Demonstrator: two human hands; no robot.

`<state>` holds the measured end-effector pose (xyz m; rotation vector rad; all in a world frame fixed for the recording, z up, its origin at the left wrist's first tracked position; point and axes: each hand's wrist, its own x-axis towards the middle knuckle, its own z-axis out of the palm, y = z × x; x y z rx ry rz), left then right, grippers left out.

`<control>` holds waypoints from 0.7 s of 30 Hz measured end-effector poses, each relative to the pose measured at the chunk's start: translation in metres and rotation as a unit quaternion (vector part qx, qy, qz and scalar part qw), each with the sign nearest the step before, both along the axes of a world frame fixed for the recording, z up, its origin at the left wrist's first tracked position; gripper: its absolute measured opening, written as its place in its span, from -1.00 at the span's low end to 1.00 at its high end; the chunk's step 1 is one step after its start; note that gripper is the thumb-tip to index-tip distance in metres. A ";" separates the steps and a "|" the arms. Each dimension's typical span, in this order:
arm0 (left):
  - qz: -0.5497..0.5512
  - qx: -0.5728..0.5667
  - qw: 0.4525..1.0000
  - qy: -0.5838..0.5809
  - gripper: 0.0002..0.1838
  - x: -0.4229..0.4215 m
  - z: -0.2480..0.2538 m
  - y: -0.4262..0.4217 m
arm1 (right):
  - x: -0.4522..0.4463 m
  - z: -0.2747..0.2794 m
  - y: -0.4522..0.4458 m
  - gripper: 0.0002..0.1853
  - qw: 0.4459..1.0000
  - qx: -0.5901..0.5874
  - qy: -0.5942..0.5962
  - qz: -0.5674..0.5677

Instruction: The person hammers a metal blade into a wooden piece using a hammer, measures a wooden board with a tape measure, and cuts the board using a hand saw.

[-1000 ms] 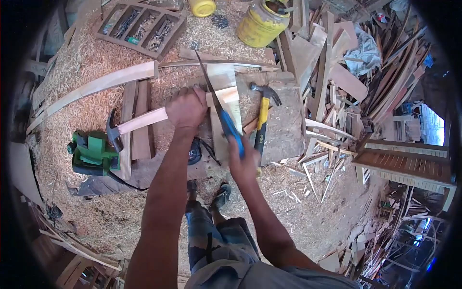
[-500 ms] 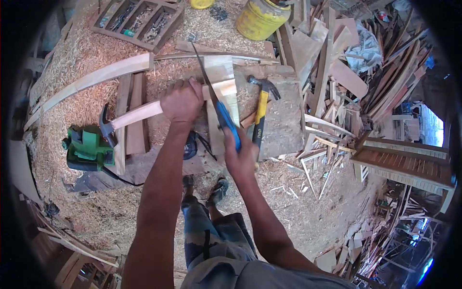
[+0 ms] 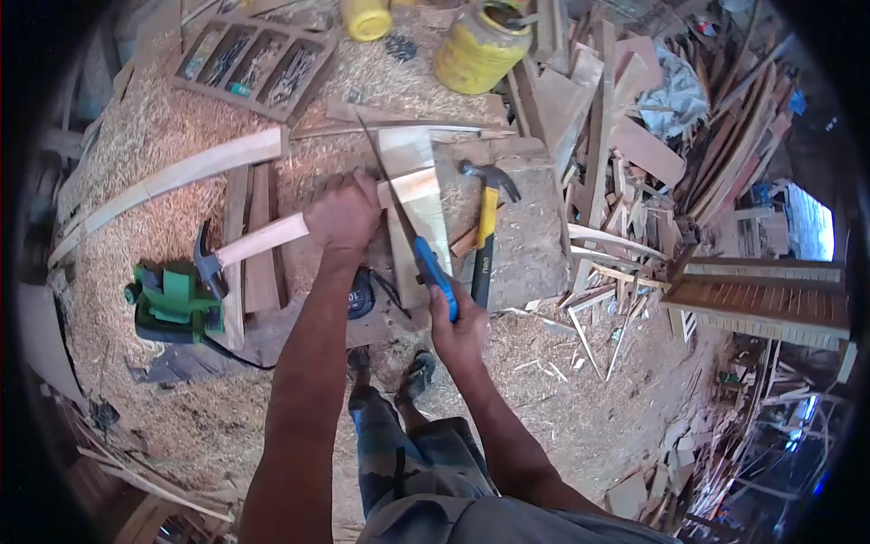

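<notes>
My left hand [image 3: 343, 210] is wrapped round the pale wooden handle of a claw hammer [image 3: 265, 239], whose dark head points left. The handle's far end lies across a light wooden board [image 3: 416, 238]. In my right hand [image 3: 460, 334] is a handsaw [image 3: 437, 277], gripped by its blue handle. Its blade slants up and away, crossing the hammer handle just right of my left hand; how deep any cut is, I cannot tell. A second hammer [image 3: 487, 218], with a yellow and black handle, lies to the right of the board.
A green electric planer [image 3: 177, 306] sits at left, near a curved wooden strip [image 3: 172, 177]. A tape measure [image 3: 361, 296] lies by my left forearm. Beyond are a compartment box of hardware [image 3: 288, 111] and a yellow container [image 3: 480, 56]. Scrap wood [image 3: 625, 195] is piled at right.
My right hand has drawn the saw back toward my body, across the hammer handle. My left hand keeps its hold. The camera view has shifted slightly.
</notes>
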<state>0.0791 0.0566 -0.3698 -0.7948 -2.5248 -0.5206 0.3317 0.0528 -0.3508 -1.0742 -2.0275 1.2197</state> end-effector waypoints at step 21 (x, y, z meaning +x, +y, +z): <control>-0.056 -0.073 0.995 -0.037 -0.38 0.036 -0.015 0.070 | 0.042 0.028 0.010 -0.59 0.996 -0.036 -0.026 -0.077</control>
